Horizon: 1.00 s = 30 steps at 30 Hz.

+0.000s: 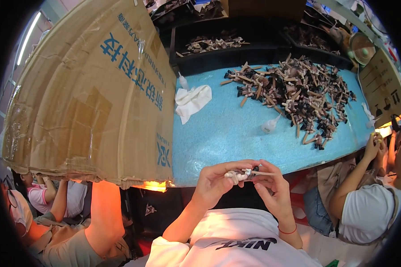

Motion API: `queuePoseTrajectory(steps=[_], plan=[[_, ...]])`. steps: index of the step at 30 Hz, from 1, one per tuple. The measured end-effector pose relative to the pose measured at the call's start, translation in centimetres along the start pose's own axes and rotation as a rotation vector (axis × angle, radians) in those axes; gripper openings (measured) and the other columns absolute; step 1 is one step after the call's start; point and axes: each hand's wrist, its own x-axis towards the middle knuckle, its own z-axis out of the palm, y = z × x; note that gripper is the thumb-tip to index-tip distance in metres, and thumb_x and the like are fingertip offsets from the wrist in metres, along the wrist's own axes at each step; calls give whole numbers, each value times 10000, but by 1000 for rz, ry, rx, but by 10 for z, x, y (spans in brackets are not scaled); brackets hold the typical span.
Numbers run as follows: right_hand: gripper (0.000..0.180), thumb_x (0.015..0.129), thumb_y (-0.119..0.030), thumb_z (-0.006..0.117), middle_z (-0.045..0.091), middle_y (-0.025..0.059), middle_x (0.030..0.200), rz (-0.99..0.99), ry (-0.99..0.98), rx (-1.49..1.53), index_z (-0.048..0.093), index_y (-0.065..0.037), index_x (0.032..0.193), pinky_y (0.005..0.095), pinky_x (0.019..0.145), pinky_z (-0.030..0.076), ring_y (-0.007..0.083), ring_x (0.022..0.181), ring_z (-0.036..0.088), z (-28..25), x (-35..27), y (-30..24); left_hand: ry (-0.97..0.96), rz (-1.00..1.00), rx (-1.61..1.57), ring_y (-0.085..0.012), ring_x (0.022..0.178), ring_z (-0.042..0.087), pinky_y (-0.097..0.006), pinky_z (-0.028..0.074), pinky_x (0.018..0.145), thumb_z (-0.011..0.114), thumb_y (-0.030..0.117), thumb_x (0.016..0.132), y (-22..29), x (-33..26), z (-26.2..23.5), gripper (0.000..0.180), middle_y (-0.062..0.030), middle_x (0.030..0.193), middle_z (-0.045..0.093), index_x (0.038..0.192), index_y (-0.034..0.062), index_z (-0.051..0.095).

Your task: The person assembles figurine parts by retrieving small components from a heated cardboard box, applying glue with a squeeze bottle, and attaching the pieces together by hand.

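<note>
Blue-topped bench [236,138] carried a heap of small brown and black parts [294,95] and a white cloth [192,101], while near its front edge the left hand [211,182] and right hand [274,189] had fingers clamped on a small pale figure part [241,175] between them.

Head-worn view, downward, near table [236,138]

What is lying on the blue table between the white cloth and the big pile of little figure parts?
In the head view, only bare blue table separates the white cloth from the pile of parts.
</note>
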Motion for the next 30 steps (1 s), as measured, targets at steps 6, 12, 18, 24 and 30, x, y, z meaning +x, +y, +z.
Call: queuePoseTrajectory(steps=[6,12,18,24,30], plan=[[532,784,88,563,572,163,1108,-24,-14,-63,407,-9,1283,298,775,520,207,895,631,-1,1,1,33,92,123,-246,979,578,-317,469,798,651,399,802,8,3,4,528,-282,1181,519,1087,-42,596],[523,779,78,574,581,166,1088,-16,-11,-100,417,-2,1271,298,751,523,207,870,635,0,3,2,64,306,379,-272,1015,559,-335,446,841,728,305,734,7,8,-3,500,-265,1184,529,1080,-35,608],[512,778,69,578,591,165,1052,-1,-11,-151,425,-2,1262,296,741,523,208,846,636,-2,4,5,126,569,861,-292,912,567,-336,462,782,771,102,588,13,15,-3,523,-204,1162,569,1079,4,618],[517,779,60,587,592,162,1048,-10,-25,-197,426,-6,1266,296,729,521,207,829,633,-3,2,8,201,686,1146,-282,852,565,-321,484,713,776,108,575,16,13,1,510,-194,1149,577,1049,-5,626],[530,780,38,602,591,158,1054,7,-50,-250,426,-28,1275,302,728,517,214,820,633,-4,-1,10,280,564,1080,-260,827,599,-316,488,685,712,137,708,9,17,1,382,-199,1033,622,1030,-46,619]])
